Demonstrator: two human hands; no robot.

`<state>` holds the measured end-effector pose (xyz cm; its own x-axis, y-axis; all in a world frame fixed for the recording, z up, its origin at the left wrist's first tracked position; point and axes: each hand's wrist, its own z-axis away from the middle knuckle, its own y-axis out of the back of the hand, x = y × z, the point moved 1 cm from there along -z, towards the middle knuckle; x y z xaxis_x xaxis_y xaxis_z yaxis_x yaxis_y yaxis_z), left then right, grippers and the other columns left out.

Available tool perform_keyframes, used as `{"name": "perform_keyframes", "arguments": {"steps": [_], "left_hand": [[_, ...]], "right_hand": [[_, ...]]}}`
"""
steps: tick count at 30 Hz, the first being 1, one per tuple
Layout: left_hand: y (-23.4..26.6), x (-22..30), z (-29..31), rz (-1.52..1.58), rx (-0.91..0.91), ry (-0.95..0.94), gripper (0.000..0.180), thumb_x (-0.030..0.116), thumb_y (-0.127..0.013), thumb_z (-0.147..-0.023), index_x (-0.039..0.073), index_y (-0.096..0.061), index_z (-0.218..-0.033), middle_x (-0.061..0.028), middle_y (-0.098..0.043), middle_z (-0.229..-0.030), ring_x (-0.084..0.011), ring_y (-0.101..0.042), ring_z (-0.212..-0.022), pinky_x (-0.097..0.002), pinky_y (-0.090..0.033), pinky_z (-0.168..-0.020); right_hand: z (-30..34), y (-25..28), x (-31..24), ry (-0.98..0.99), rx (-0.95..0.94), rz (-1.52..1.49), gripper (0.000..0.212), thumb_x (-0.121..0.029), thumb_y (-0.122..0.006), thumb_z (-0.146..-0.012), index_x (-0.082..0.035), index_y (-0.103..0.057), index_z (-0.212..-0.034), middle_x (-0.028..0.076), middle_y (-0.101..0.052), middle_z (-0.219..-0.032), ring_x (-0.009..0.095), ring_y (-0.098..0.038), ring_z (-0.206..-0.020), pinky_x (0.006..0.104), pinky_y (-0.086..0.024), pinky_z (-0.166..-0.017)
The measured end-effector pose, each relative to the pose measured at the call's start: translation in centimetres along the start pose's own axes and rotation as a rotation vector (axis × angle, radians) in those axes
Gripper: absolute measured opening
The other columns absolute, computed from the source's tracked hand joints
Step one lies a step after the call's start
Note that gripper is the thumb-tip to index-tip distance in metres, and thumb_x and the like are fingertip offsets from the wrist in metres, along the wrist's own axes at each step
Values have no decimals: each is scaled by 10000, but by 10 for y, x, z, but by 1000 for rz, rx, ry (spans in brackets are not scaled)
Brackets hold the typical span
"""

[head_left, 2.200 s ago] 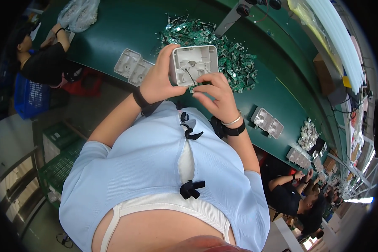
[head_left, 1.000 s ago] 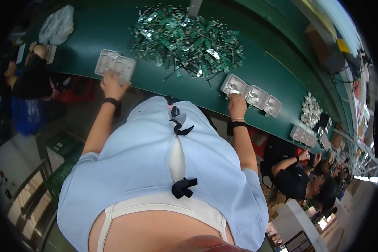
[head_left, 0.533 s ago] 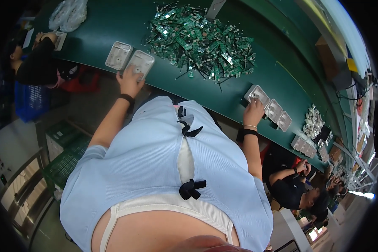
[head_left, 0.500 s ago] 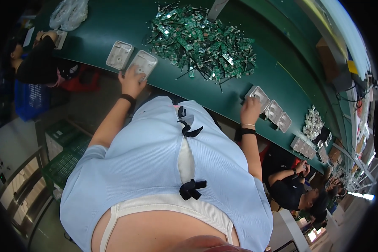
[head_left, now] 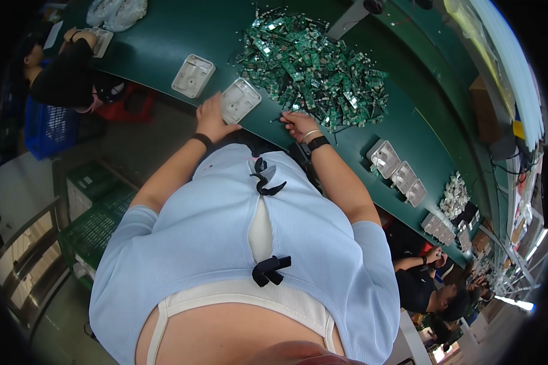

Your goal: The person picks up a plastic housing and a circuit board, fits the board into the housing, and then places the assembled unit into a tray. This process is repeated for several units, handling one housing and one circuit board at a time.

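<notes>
At the near edge of the green table, my left hand (head_left: 212,119) rests against the near left side of a white plastic housing (head_left: 241,101). Its thumb stands apart from its fingers. A second white housing (head_left: 193,76) lies just left of it. Below the near edge of a heap of green circuit boards with black wires (head_left: 313,67), my right hand (head_left: 299,126) is closed in a pinch. Whatever sits between those fingertips is too small to make out.
Several white housings (head_left: 385,159) stand in a row to the right. Beyond them lie a pile of small white parts (head_left: 455,194) and more housings (head_left: 438,229). A metal post (head_left: 351,23) rises behind the boards. Co-workers sit left (head_left: 64,79) and right (head_left: 417,292); a plastic bag (head_left: 117,13) lies far left.
My right hand has left the row of housings on the right and come left to the near side of the boards. My left hand has slid from over the housing to its side.
</notes>
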<state>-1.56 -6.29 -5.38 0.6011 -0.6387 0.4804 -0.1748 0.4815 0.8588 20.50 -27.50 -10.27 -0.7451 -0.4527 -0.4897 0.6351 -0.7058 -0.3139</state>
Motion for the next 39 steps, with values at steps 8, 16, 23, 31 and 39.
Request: {"name": "perform_keyframes", "arguments": {"steps": [8, 16, 23, 31, 39], "left_hand": [[32, 0, -5, 310, 100, -10, 1087, 260, -885, -616, -13, -326, -1507, -267, -441, -1464, -423, -420, -1386, -474, -332, -1183], [120, 81, -20, 340, 180, -430, 1030, 214, -862, -626, -8, -341, -1487, -242, -450, -1463, -405, -448, -1385, -427, -368, -1170], [140, 130, -21, 562, 68, -421, 962, 164, -834, -634, 37, -395, -1480, -193, -471, -1453, -362, -480, -1363, -408, -384, -1146], [138, 145, -24, 487, 100, -514, 969, 176, -834, -642, 31, -357, -1473, -221, -443, -1439, -394, -482, -1339, -415, -421, -1114], [131, 155, -24, 507, 123, -542, 989, 177, -830, -638, 50, -311, -1469, -220, -393, -1457, -426, -545, -1245, -433, -514, -997]], "right_hand": [[64, -14, -41, 305, -119, -355, 109, -72, -663, -997, -27, -678, -1095, 94, -721, -1073, 143, -708, -884, 249, -598, -724], [138, -62, -104, 736, -156, -144, 128, 18, -674, -956, 4, -695, -1082, 116, -728, -1092, 166, -717, -949, 258, -591, -810], [164, -95, -114, 1010, 163, 365, 98, 30, -740, -897, 14, -746, -994, 87, -765, -1032, 101, -687, -879, 231, -537, -772], [163, -99, -117, 1015, 238, 427, 83, -4, -772, -881, -5, -766, -964, 62, -773, -978, 79, -671, -807, 216, -521, -726], [168, -110, -125, 1449, 354, 889, 92, -46, -790, -828, -41, -754, -913, 88, -747, -872, 207, -677, -716, 299, -531, -679]]}}
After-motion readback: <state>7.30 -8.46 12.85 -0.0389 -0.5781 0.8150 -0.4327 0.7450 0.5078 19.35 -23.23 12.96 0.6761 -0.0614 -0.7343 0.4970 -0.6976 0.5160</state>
